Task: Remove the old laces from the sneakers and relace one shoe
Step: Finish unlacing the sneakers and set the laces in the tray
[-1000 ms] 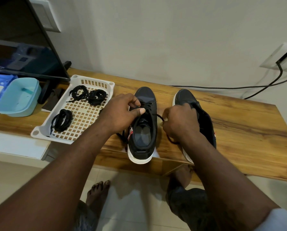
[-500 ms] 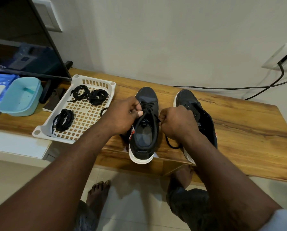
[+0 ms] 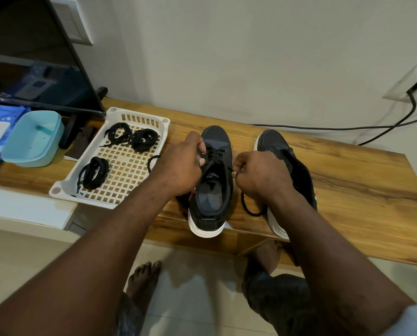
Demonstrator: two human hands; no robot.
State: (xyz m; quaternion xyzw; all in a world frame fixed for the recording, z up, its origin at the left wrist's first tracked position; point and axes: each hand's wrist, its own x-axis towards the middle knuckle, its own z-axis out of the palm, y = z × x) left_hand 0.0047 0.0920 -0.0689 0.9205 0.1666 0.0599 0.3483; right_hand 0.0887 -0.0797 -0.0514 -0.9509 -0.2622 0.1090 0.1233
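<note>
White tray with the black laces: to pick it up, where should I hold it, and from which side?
Probably put your grip on the raised rim of the tray, along its left long side, coming from the left. That edge is free, while the left hand and forearm cross over its right side. Keep it level: the lace bundles lie loose on the grid floor.
</note>
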